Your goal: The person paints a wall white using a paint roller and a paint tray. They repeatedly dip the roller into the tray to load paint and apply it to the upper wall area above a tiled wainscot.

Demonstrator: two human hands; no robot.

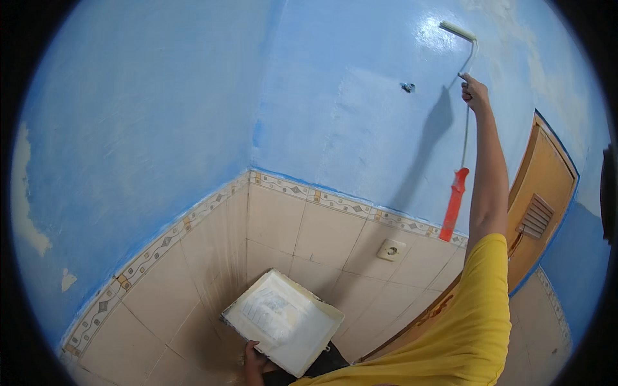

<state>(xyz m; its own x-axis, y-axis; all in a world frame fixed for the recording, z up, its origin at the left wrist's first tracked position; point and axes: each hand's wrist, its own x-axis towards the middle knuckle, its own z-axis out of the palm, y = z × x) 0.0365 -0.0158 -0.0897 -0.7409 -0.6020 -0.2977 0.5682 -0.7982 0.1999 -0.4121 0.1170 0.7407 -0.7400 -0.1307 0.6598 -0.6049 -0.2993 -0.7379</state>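
Raised high at the upper right, my right hand [475,92] is closed round the thin metal rod of a paint roller [458,30]. The pale roller sleeve lies against the blue wall [360,58], where the surface shines. Below my fist the rod runs down to the roller's red handle [455,204], which is not gripped. At the bottom, my left hand [256,358] grips the near left edge of a white paint tray [331,315]. Whitish paint coats the tray's inside. Part of the left hand's fingers is hidden under the tray.
A hole with exposed wiring [407,87] sits in the wall left of my right hand. Beige tiles [328,235] with a patterned border cover the lower wall, with a socket [391,249]. At right stands a wooden door [544,186] with a vent. Paint peels at far left.
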